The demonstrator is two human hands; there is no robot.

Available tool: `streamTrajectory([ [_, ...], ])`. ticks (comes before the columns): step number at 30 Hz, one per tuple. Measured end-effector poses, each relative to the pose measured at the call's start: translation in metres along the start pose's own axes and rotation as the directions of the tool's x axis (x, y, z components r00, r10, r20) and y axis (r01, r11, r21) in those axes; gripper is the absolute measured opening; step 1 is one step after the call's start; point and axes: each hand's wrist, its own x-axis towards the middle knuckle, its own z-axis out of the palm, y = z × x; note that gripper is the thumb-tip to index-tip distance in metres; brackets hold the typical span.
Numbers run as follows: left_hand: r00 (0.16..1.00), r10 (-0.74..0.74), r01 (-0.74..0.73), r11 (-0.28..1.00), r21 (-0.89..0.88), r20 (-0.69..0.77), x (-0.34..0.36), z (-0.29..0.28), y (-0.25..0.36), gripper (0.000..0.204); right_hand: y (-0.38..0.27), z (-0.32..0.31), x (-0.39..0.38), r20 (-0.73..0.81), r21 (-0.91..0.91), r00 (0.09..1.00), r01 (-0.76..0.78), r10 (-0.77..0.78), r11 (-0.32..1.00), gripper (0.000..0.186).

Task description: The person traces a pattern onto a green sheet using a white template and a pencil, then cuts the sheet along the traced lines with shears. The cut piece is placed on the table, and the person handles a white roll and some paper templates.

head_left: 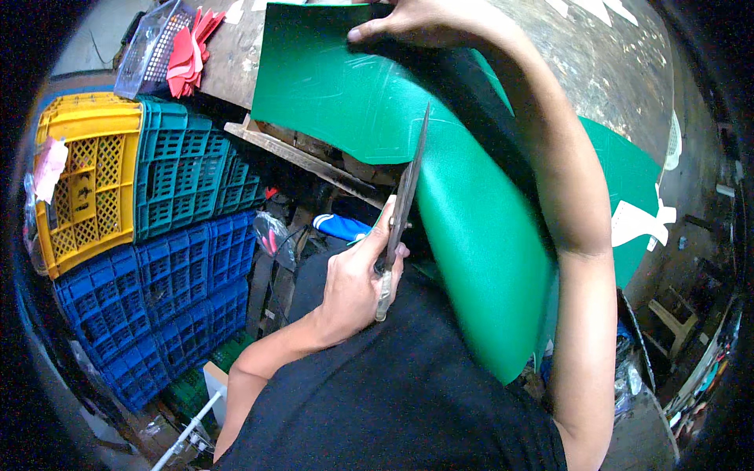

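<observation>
In my left hand (355, 286) is a pair of long dark scissors (407, 188), with wrapping on the handle. Their blades look closed, the tips pointing up against the green sheet. This large sheet of smooth, leather-like material (483, 251) hangs over the table's near edge and curls down toward my body. Faint pale lines mark its surface. My right arm reaches across to the far side, where my right hand (424, 22) grips the sheet with the thumb on its face. The other fingers are partly cut off by the frame edge. A dark fold lies beneath that arm.
Stacked plastic crates, yellow (90, 173), teal (177, 169) and blue (157, 290), stand at the left. Red cut pieces (191, 55) and a clear basket (149, 47) sit at the worn table's (620, 78) left corner. A white cut-out (638, 224) lies on green material at the right.
</observation>
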Motion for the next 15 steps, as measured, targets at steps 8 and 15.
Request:
streamTrajectory([
  [8,0.999,0.016,-0.017,0.999,-0.043,-0.03,-0.001,0.003,-0.008,0.071,-0.016,-0.016,-0.002,0.127,0.149,0.984,-0.145,0.127,0.978,0.032],
  [15,0.999,0.02,-0.022,0.998,0.058,0.025,0.001,-0.005,-0.011,0.069,-0.02,-0.02,-0.006,0.136,0.097,0.985,-0.12,0.106,0.988,0.032],
])
